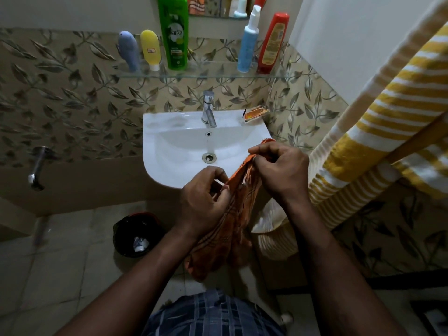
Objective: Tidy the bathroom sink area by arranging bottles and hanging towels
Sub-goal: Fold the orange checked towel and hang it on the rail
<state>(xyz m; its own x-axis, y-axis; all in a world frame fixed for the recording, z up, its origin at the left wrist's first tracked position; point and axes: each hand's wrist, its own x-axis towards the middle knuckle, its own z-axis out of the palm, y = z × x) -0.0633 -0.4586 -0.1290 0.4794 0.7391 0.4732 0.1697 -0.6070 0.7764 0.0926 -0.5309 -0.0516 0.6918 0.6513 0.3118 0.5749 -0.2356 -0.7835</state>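
An orange checked towel (232, 229) hangs bunched in front of the white sink (169, 141). My left hand (203, 200) pinches its left edge, and my right hand (281, 170) grips its top over the sink's right front corner. On the glass shelf (201, 75) stand a grey-blue tube (128, 50), a yellow tube (150, 49), a tall green bottle (173, 32), a light-blue pump bottle (248, 44) and a red bottle (272, 43). A yellow-and-white striped towel (378, 132) hangs on a rail at the right.
A chrome tap (208, 110) stands at the sink's back, with an orange soap packet (254, 115) at its right. A black bin (135, 235) sits on the tiled floor under the sink. A wall tap (36, 166) sticks out at the left.
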